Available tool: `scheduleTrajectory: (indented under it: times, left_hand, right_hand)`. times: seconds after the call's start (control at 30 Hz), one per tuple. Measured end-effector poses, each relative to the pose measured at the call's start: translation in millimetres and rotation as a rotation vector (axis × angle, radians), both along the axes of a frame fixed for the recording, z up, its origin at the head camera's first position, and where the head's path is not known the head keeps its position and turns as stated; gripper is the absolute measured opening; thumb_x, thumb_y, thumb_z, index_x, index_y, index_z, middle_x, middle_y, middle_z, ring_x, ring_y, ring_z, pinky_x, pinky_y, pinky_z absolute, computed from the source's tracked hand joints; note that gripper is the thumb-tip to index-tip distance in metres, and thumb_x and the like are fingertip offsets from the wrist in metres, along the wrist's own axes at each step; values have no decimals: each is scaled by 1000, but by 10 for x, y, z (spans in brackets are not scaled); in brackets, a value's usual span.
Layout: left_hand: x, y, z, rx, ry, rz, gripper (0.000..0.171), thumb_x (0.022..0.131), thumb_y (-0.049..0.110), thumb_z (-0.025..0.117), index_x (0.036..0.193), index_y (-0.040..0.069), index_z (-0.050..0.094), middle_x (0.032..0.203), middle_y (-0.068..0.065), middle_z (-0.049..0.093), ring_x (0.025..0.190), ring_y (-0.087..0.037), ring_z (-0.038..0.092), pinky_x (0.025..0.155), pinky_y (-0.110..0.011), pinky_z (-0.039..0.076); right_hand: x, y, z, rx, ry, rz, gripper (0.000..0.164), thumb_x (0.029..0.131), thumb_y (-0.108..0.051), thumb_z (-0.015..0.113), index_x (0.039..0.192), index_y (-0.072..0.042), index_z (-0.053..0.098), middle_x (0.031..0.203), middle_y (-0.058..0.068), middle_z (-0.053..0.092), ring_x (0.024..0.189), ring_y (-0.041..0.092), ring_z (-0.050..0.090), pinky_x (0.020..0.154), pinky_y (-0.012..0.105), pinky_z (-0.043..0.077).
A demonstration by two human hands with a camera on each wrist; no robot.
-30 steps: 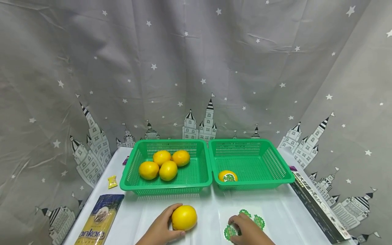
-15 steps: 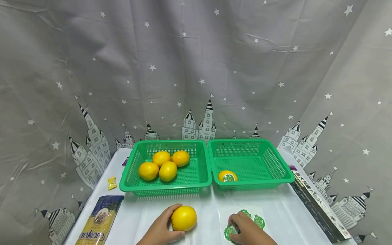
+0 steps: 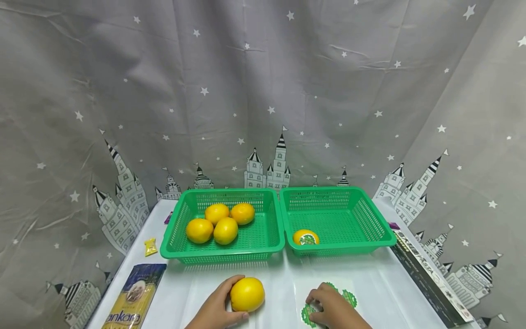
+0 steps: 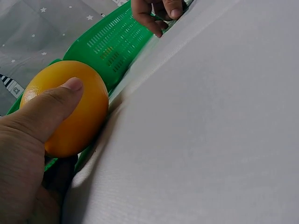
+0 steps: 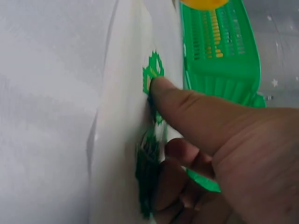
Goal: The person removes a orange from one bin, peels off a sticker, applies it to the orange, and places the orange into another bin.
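L: my left hand (image 3: pixel 217 305) curls thumb and fingers round the lemon (image 3: pixel 247 294), in front of the left basket (image 3: pixel 222 255) | R: my right hand (image 3: pixel 334 307) bends, thumb at a green sticker (image 3: pixel 307 315); can't tell if it's pinched | RISK: uneven lifting might crease the sticker; a loosened hold could let the lemon roll

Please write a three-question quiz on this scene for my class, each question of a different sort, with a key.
1. Count: how many yellow fruits can be seen in the left basket?
2. True or false: the left hand grips a single fruit outside the baskets.
3. Choose: what is the right hand nearest to?
A. The yellow sachet
B. The green stickers
C. The long black box

Key: 1. Four; 2. True; 3. B.
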State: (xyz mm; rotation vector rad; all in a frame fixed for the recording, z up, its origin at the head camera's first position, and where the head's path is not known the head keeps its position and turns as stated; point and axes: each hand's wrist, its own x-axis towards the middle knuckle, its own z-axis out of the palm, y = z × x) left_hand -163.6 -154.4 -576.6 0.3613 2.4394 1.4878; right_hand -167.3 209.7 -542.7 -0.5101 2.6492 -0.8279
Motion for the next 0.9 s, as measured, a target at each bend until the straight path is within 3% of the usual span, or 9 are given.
scheduleTrajectory:
  times: [0.3,0.57,0.9]
  left_hand:
    - [16,12,12,12,-8,0,94,78,44,92,153,11,47,155,-17,50,137,-41,51,114,-70,38]
    - [7,4,7,16,-10,-5,93,79,44,92,153,12,46,155,-16,50,137,-40,51,114,-69,38]
    - [5,2,25,26,-41,5,94,78,44,92,153,14,47,155,-16,49,137,-40,50,114,-70,37]
  right_hand:
    - [-41,-44,9,98,128,86,18,88,-27,84,99,-22,70,92,-13,50,80,1,44,73,30,49]
    - [-66,-2,14,3,29,58,21,89,-23,83,91,-22,63,85,-11,50,76,3,43,69,29,43]
    - [-64,-26,13,-56,-7,27,16,96,-17,74,93,-18,58,84,-8,54,74,6,46,66,30,43]
